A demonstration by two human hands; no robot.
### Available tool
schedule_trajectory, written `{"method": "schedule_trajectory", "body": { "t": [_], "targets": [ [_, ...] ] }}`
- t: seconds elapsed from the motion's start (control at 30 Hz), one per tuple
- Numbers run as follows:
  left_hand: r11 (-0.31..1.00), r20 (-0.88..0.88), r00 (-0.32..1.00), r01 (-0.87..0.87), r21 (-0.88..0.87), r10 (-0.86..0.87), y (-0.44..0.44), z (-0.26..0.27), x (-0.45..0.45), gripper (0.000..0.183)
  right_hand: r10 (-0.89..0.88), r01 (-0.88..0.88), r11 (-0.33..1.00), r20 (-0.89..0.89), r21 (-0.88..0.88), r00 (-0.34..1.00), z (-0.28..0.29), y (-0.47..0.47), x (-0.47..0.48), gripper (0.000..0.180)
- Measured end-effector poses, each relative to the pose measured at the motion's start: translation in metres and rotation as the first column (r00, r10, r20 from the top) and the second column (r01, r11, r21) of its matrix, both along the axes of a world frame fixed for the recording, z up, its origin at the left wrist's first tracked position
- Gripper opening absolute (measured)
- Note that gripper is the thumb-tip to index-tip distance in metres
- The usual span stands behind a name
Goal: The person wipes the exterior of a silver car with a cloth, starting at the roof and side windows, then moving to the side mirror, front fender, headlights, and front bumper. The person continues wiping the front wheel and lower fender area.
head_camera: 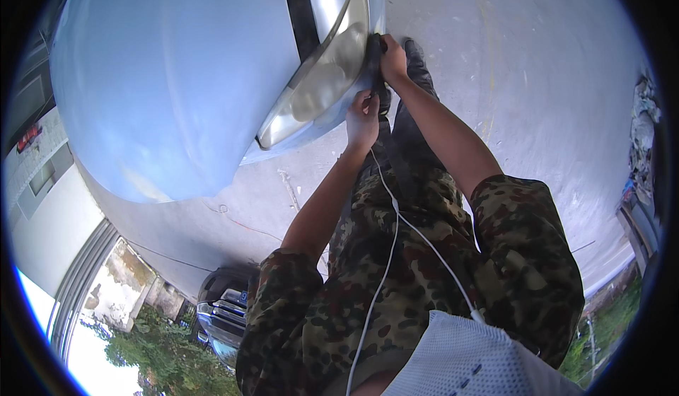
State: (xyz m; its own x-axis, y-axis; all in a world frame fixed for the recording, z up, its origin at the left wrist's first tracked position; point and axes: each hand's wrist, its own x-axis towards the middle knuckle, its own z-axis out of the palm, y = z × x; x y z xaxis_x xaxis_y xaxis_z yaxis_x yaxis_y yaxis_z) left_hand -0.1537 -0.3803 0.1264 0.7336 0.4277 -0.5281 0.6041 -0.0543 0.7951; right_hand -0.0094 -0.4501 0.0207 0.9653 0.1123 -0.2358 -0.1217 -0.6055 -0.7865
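Observation:
Beside the headlight [331,70] of a light-blue car, my right hand [393,59] grips the upper part of a dark strip-like piece [374,59]. What this piece is made of cannot be told. My left hand [363,123] is lower, close to the bumper [339,114] beneath the headlight. Its fingers are bent together by the lower end of the dark piece; whether they hold it is unclear. To the left spreads the car's smooth blue hood [175,78], with a black strip [300,17] running up to the headlight.
A white cable [393,226] hangs down my front over camouflage clothing. The concrete floor [509,78] extends right. A dark car [225,300] stands outside at lower left. Crumpled material [643,125] lies along the right edge, and a thin wire [246,226] on the floor.

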Motion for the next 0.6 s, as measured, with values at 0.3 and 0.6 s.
{"method": "schedule_trajectory", "body": {
  "t": [0.3,0.6],
  "targets": [
    [0.993,0.059,0.996,0.071,-0.092,-0.066,0.037,0.0,-0.002,0.026,-0.153,0.166,0.985,-0.199,0.046,0.968,-0.052,0.004,-0.008,0.038],
    [0.983,0.038,0.986,0.168,-0.069,-0.165,0.039,-0.009,0.038,0.028,-0.239,0.337,0.934,-0.49,0.121,0.838,-0.041,0.006,0.014,0.037]
  ]
}}
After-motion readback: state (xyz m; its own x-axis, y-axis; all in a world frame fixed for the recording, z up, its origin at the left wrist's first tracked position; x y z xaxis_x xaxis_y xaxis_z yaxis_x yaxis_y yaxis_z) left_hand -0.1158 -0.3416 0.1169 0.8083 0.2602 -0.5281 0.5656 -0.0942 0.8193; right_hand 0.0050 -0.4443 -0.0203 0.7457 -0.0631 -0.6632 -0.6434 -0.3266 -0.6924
